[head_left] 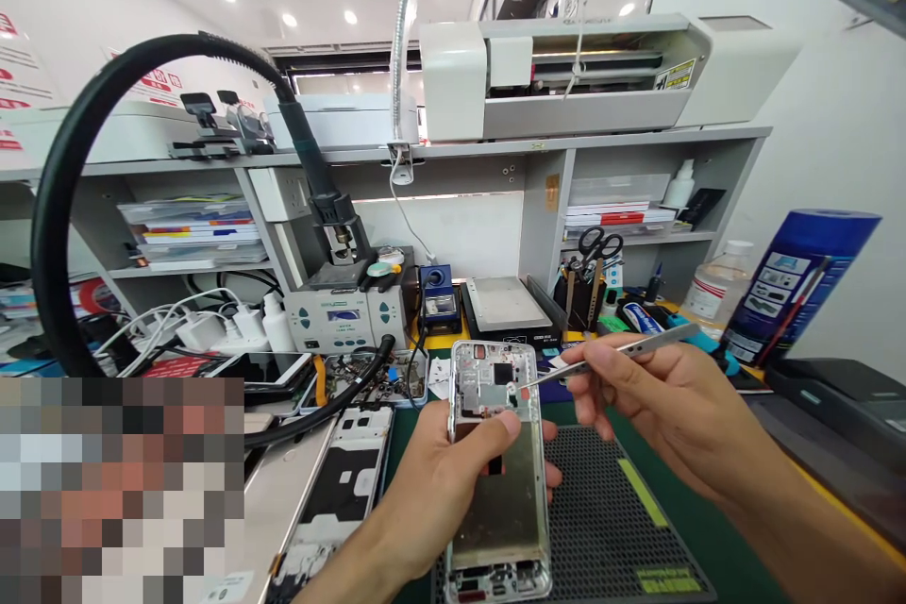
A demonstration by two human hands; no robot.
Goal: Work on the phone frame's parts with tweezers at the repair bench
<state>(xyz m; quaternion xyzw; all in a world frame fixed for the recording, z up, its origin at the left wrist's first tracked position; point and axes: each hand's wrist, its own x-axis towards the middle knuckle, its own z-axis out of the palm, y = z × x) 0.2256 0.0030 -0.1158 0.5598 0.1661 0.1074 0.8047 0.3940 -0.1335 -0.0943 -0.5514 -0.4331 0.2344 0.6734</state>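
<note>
An opened phone frame (513, 491) stands tilted up in my left hand (453, 458), back parts exposed. My left fingers wrap round its right edge, and the thumb presses on the inside below the upper section. Metal tweezers (637, 346) are pinched in my right hand (637, 396). Their thin tip reaches the upper right part of the phone frame, by a small whitish part; whether it grips anything is too small to tell. Beneath the phone lies a dark perforated mat (601, 510) with yellow-green labels.
Left of my hands lies another opened phone frame (346, 472). Behind it sit a tray of small parts (403, 377) and a hot-air station (346, 316) with a thick black hose (63, 142). A blue spray can (793, 283) and a clear bottle (718, 283) stand at right.
</note>
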